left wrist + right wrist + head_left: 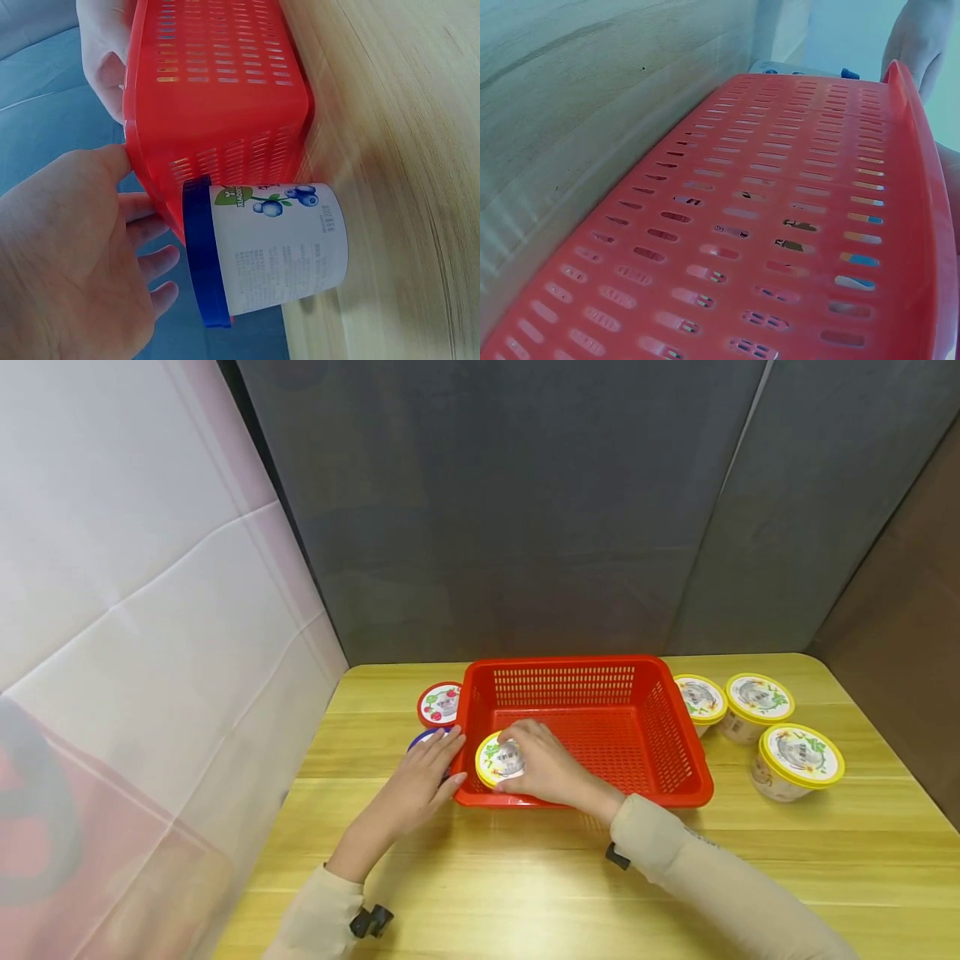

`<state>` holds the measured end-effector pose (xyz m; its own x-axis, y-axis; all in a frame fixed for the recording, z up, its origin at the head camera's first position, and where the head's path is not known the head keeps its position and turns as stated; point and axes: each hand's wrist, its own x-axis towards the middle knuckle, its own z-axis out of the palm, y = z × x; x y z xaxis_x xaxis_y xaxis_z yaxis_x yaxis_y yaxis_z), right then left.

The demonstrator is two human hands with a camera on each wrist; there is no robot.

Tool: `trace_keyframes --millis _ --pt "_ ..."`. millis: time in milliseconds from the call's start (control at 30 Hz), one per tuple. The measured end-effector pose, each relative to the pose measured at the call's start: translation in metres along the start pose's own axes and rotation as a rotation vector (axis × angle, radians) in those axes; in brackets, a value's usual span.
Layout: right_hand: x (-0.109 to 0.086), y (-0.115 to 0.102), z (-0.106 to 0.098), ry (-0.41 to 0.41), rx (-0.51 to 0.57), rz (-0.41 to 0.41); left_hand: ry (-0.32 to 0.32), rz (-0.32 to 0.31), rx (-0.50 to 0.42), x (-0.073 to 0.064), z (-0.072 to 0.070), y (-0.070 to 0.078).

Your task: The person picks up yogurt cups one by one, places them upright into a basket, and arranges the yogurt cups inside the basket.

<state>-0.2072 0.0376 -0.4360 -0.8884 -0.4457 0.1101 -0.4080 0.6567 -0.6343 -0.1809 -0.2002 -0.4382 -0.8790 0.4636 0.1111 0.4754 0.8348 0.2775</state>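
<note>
In the head view, my right hand (546, 765) grips a yellow-lidded tub (491, 762) inside the front left corner of a red plastic basket (577, 663). Thumb and fingers curl round the sides of its lid. At the basket's left rim lies my left hand (417, 779), its fingers fairly straight and touching the edge. Under those fingers, a blue-lidded tub (423, 738) is mostly covered. The left wrist view shows this white tub (281, 247) with blueberries printed on its side, standing outside against the basket wall. In the right wrist view, the basket's slotted side (727, 187) hides the gripped tub.
A red-lidded tub (439, 703) stands left of the basket, partly behind its rim. On the right are three more yellow-lidded tubs, one (700, 697) beside the basket, another (759, 697) behind, the third (799, 760) nearer. All stand on a wooden table (525, 877) before a dark partition (487, 527).
</note>
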Motion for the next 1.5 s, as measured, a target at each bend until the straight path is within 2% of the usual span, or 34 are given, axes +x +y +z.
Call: trace_keyframes --millis 600,1500 --pt "0.0028 0.0015 0.0024 -0.05 -0.012 0.012 -0.028 -0.028 -0.014 -0.0003 -0.0012 0.0011" --pt "0.0009 0.0057 0.0018 -0.057 0.024 -0.002 -0.019 -0.024 -0.017 -0.0005 0.0002 0.0001"
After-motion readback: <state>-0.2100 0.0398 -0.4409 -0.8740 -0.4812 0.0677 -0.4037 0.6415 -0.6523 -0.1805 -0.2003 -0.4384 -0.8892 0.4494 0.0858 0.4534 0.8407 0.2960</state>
